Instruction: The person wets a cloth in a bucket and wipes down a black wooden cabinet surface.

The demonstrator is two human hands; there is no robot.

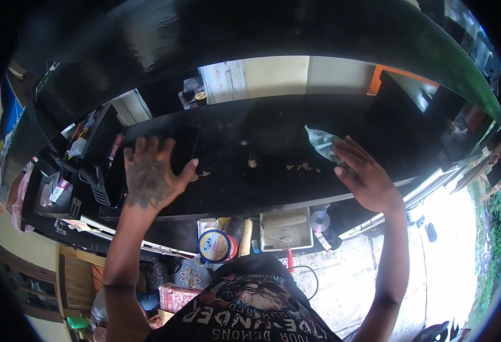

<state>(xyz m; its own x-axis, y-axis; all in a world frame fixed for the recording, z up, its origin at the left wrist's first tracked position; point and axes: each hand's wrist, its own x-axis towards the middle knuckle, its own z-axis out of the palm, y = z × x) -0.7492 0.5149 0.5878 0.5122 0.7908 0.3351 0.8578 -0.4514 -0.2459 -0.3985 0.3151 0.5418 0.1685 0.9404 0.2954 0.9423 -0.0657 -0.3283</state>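
My left hand [152,178] lies with its fingers spread over a flat, dark, glossy panel [189,139] on the left part of the black counter [279,122]. Nothing is gripped in it. On the right, my right hand [371,181] has its fingers over a pale blue-green cloth [320,141], holding it against the countertop. The cloth's pointed end sticks out to the left of the fingertips. Chipped patches [300,167] mark the black surface between my hands.
Below the counter's front edge are a round tub [214,246], a paint tray [286,232] and a disc [320,221]. At the left stand a black holder [58,191] with small packets and a red-capped tube [115,146]. A dark raised shelf [233,34] spans the back.
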